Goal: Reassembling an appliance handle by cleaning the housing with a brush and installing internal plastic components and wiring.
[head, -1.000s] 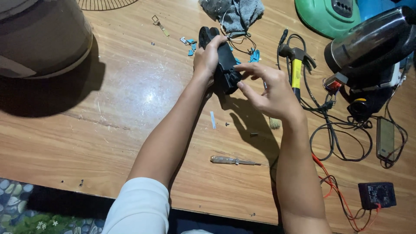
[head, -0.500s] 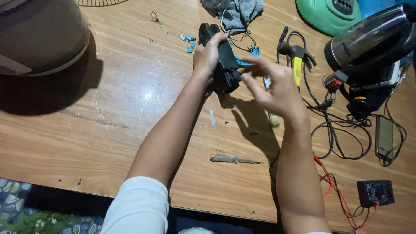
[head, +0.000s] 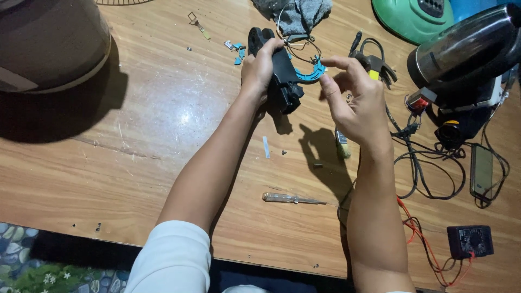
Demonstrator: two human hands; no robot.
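Left hand [head: 259, 68] is wrapped around a black plastic part [head: 279, 73], holding it tilted above the wooden table [head: 163, 125] near the top centre of the frame. Right hand [head: 355, 100] sits just right of it, thumb and forefinger pinched on one end of a curved blue piece [head: 309, 76] that arcs back to the black part, with thin wires looping around it. Whether the blue piece is fully free of the black part I cannot tell.

It looks like a taking-apart step: the blue piece being drawn away while the other hand steadies the body. The next move, to my eye, calls for a gentle pull, minding the wires so they don't snag or tear.

Below the hands, a small screwdriver [head: 293, 199] lies on the table, with a tiny screw [head: 284, 152] above it. Blue scraps [head: 236, 51] lie left of the black part. At upper right sits a dark kettle [head: 467, 43] with a green appliance [head: 412, 19] behind it and tangled cables [head: 429, 168] below. A small black meter [head: 470, 241] with red leads lies at lower right, and a large round pot [head: 49, 43] fills the upper left.
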